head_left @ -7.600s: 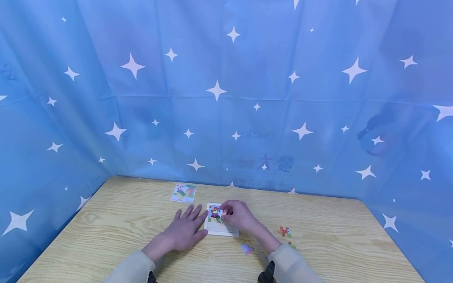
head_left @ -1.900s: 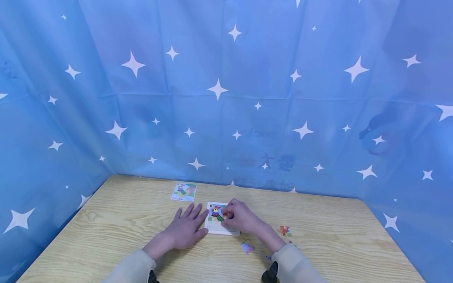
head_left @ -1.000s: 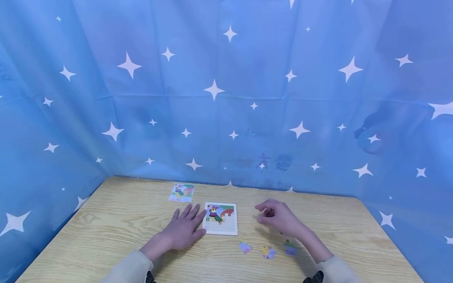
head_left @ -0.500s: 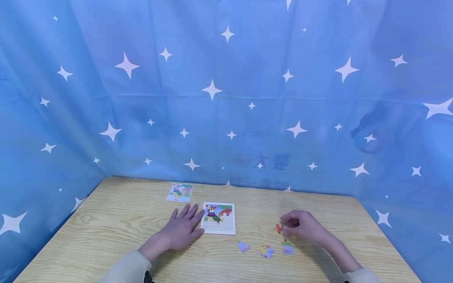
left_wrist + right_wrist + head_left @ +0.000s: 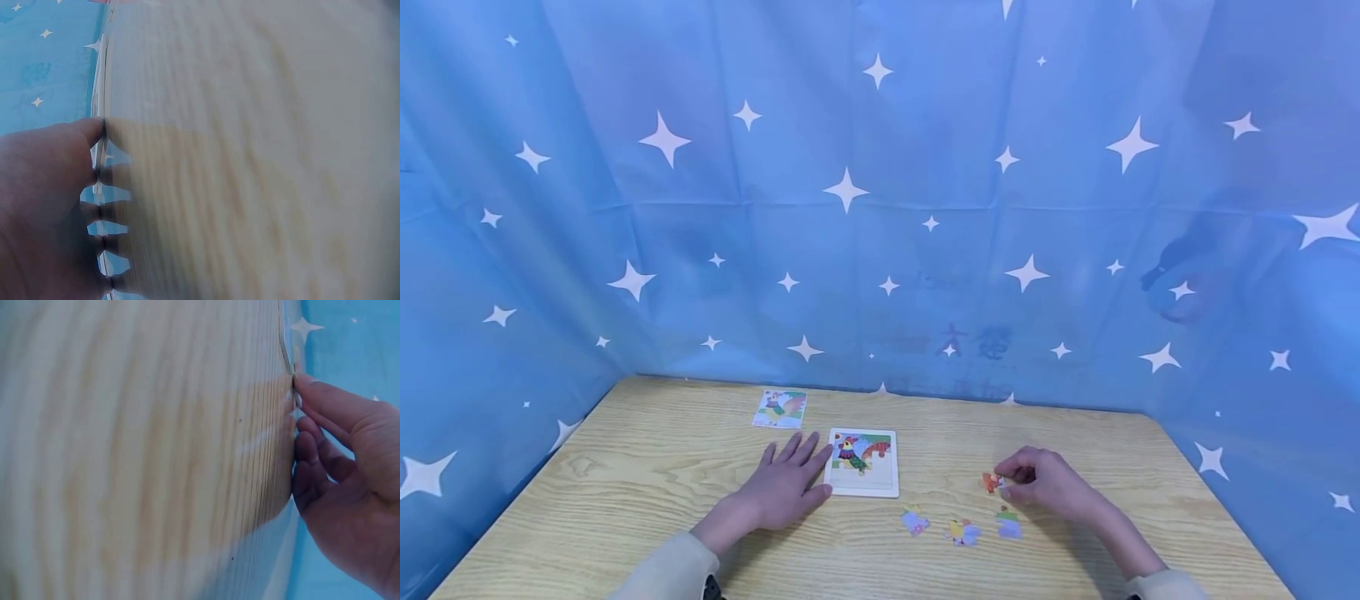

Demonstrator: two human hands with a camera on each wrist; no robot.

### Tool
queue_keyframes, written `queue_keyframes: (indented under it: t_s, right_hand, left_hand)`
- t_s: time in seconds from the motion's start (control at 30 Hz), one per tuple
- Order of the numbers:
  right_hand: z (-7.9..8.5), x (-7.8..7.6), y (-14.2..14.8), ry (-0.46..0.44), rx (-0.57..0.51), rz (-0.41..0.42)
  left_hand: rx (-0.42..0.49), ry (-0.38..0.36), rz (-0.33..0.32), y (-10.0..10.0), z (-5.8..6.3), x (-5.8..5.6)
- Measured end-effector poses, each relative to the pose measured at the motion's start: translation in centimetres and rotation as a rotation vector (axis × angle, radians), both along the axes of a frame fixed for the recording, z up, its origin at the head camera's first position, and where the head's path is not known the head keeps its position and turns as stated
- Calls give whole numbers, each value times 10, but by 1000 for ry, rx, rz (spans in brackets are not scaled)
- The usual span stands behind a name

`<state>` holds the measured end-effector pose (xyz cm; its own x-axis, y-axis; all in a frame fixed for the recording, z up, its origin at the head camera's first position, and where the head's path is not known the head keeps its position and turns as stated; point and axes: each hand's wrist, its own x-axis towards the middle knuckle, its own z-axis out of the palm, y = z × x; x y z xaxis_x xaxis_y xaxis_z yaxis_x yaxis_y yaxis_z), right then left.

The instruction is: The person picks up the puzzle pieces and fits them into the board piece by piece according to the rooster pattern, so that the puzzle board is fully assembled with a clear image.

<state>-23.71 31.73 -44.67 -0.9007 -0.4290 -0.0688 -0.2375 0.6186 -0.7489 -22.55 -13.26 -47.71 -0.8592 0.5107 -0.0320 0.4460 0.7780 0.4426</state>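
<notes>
My left hand (image 5: pixel 781 490) lies flat with its fingers spread, thumb and index fingertip at the left edge of a white-framed jigsaw puzzle board (image 5: pixel 863 492). Pieces of a rooster picture fill the board's upper part; its lower part shows bare white. To the right, my right hand (image 5: pixel 1051 483) pinches an orange-red puzzle piece (image 5: pixel 991 482) between thumb and index finger. In the right wrist view that puzzle piece (image 5: pixel 296 394) shows edge-on and tilted at the fingertips, close over the table.
Three loose pieces lie in front of the right hand: a lilac piece (image 5: pixel 915 522), a yellow-and-lilac piece (image 5: pixel 963 532) and a green-and-lilac piece (image 5: pixel 1009 523). A rooster picture card (image 5: pixel 780 409) lies behind the left hand. A blue starry curtain (image 5: pixel 880 250) borders the wooden table.
My right hand has left the board, where a red tail piece now sits, and moved right to take hold of the orange-red puzzle piece. The left hand has kept its place.
</notes>
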Motion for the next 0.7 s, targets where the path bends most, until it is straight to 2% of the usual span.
queue_keyframes:
  t_s: [0.2,0.47,0.7]
  right_hand:
    - [-1,-1,-2,-3,3,4]
    - [2,-4,-6,-64,-47,17]
    - [4,-9,-15,-44,-105,47]
  left_hand:
    - [-3,2,-1,-1,0,-1]
    - [0,2,0,1,2,0]
    - [0,-6,1,1,2,1]
